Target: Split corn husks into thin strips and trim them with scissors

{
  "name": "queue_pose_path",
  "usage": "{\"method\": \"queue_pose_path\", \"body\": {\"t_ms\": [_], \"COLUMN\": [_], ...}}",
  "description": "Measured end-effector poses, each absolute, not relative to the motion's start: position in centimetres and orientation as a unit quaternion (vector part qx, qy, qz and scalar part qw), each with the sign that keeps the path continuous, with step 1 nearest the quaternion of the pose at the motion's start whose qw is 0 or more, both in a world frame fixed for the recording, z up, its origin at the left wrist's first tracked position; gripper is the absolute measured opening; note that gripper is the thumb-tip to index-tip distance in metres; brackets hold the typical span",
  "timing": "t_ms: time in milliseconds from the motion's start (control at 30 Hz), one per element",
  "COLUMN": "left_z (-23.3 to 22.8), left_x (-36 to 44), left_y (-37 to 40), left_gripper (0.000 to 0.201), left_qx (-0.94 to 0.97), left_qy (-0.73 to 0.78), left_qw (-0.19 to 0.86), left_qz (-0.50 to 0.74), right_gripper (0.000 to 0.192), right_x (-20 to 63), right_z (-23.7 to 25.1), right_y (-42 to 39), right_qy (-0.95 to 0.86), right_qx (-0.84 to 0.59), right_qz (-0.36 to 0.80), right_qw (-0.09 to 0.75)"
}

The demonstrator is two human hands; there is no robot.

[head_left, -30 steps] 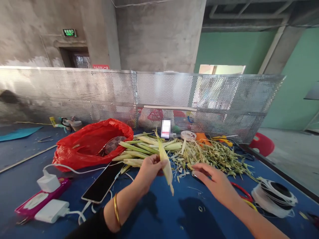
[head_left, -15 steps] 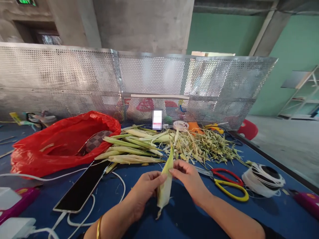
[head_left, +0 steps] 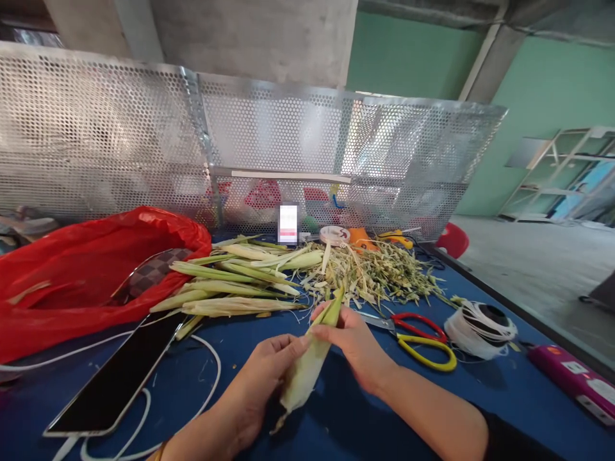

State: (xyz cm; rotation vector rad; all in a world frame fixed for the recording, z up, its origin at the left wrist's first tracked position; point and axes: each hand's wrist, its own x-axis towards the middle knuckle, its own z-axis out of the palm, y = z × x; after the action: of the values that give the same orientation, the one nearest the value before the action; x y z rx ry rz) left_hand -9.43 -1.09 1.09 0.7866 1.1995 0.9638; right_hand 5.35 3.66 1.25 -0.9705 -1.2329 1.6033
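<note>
steering from afar, i have the left hand (head_left: 271, 368) nearly closed, pinching the corn husk (head_left: 298, 381) midway, and the right hand (head_left: 362, 352) pinching nearer its tip, presumably to steady it above the blue table (head_left: 240, 384); scissors (head_left: 385, 324) lie close by, probably for easy reach.

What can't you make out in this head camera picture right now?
All in the head view:
Left hand: some fingers hidden behind the pale green husk.
Red bag: left end cut off by the picture's left edge.
White rectangular thing: details lost to pixelated blur.
Checkered item: lower part hidden by the bag's front.
</note>
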Motion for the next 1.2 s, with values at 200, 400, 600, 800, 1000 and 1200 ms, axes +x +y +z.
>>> {"method": "queue_pose_path", "body": {"t_ms": [200,400,600,800,1000,1200], "left_z": [0.6,0.4,0.4,0.8,0.3,0.8], "left_x": [-9.5,-9.3,-9.4,-9.6,-10.1,-9.9], "left_y": [-1.0,-0.9,-1.0,-1.1,-0.7,-0.7], "left_gripper": [0.035,0.038,0.037,0.034,0.032,0.035], "left_qx": [0.380,0.369,0.346,0.288,0.254,0.249], "left_qy": [0.539,0.540,0.514,0.487,0.471,0.473], "left_qw": [0.624,0.617,0.659,0.704,0.717,0.721], "left_qz": [0.420,0.437,0.427,0.430,0.446,0.441], "right_gripper": [0.020,0.026,0.028,0.031,0.018,0.021], "right_x": [6.0,8.3,10.7,12.4,13.4,14.4], "right_z": [1.5,2.4,2.9,3.8,5.2,5.1], "right_y": [5.0,8.0,9.7,10.4,10.1,10.2], "right_qy": [-0.440,-0.428,-0.488,-0.544,-0.693,-0.797], "right_qx": [-0.369,-0.372,-0.380,-0.372,-0.392,-0.425], "right_qz": [0.659,0.601,0.588,0.596,0.434,0.130], "right_qw": [0.485,0.564,0.521,0.458,0.422,0.409]}}
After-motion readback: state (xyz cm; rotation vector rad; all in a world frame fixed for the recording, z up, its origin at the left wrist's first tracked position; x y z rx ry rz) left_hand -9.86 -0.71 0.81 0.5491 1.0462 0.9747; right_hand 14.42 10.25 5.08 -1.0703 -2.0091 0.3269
